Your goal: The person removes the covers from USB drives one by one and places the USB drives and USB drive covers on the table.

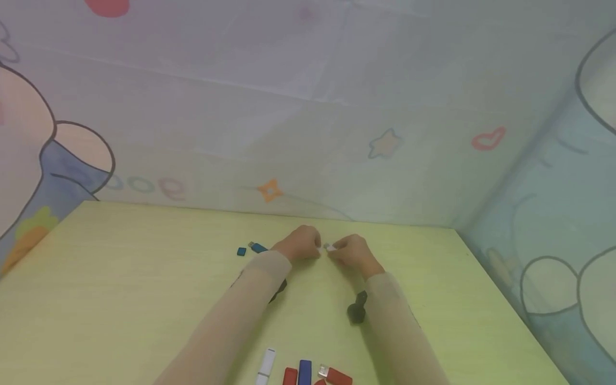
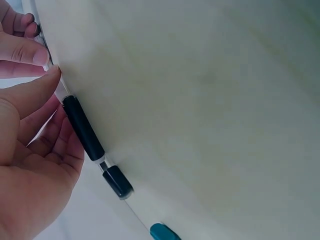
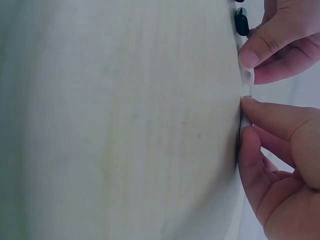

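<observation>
A white USB stick (image 1: 331,247) with its metal plug bare is pinched in the fingertips of my right hand (image 1: 353,252). My left hand (image 1: 299,243), just to the left, pinches a small white cap (image 3: 247,76) between thumb and fingers. A narrow gap separates plug and cap. Beside my left hand, a black USB stick (image 2: 83,127) and its black cap (image 2: 118,182) lie on the table, hidden from the head view. A blue USB stick (image 1: 258,247) lies left of that hand, partly covered, with a blue cap (image 1: 241,251) near its plug.
Near the front edge lie a white USB stick (image 1: 266,366), a red piece (image 1: 290,376), a blue stick (image 1: 305,372) and a red USB stick (image 1: 338,376) with its plug bare. The pale yellow table (image 1: 144,299) meets a patterned wall covering (image 1: 308,133) at the back.
</observation>
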`<state>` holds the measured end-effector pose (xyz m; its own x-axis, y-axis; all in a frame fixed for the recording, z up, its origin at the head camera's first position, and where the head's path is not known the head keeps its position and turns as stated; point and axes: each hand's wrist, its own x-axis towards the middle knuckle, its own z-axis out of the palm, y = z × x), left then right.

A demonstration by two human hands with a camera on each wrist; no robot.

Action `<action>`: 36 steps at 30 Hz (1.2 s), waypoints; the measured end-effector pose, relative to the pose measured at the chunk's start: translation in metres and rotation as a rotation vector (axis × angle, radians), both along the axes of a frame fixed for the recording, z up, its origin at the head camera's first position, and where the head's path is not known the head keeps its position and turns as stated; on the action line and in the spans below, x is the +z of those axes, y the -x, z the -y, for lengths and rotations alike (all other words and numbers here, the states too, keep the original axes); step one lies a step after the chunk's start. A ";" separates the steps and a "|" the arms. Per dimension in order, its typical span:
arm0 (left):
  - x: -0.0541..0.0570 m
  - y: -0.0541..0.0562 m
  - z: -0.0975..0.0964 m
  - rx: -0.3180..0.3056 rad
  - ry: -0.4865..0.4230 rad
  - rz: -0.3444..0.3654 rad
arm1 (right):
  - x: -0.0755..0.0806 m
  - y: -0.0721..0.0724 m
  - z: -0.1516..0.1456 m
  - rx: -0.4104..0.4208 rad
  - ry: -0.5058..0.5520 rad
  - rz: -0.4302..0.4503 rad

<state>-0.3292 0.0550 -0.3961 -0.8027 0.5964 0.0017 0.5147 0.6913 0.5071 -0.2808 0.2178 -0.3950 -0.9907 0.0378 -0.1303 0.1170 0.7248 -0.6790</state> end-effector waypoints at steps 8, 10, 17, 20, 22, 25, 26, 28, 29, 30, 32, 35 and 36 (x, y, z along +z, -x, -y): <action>0.003 -0.004 0.003 0.055 -0.012 0.061 | -0.003 0.003 0.000 0.016 -0.001 -0.011; 0.003 -0.004 0.004 0.059 -0.017 0.068 | -0.004 0.004 0.000 0.024 -0.011 -0.018; 0.003 -0.005 0.007 0.058 -0.021 0.081 | -0.008 0.005 0.000 0.032 -0.008 -0.005; 0.003 -0.005 0.008 0.053 -0.022 0.075 | -0.009 0.006 0.000 0.030 -0.004 -0.005; 0.004 -0.005 0.008 0.053 -0.014 0.071 | -0.009 0.006 -0.001 0.034 -0.003 -0.011; 0.006 -0.006 0.009 0.061 0.002 0.063 | -0.007 0.006 -0.004 0.047 -0.007 -0.019; 0.008 -0.006 0.009 0.060 0.007 0.057 | -0.005 0.006 -0.004 0.056 -0.016 -0.023; 0.013 -0.007 0.009 0.052 0.015 0.042 | 0.000 0.006 -0.007 0.076 -0.032 -0.029; 0.016 -0.007 0.009 0.046 0.017 0.035 | 0.003 0.006 -0.008 0.085 -0.036 -0.032; 0.020 -0.008 0.009 0.036 0.015 0.028 | 0.007 0.005 -0.010 0.096 -0.042 -0.037; 0.028 -0.011 0.010 0.019 0.013 0.016 | 0.016 0.003 -0.012 0.114 -0.044 -0.049; 0.041 -0.015 0.014 0.007 -0.014 0.010 | 0.031 -0.003 -0.015 0.135 -0.028 -0.076; 0.045 -0.017 0.016 0.004 -0.027 0.009 | 0.036 -0.005 -0.016 0.144 -0.022 -0.087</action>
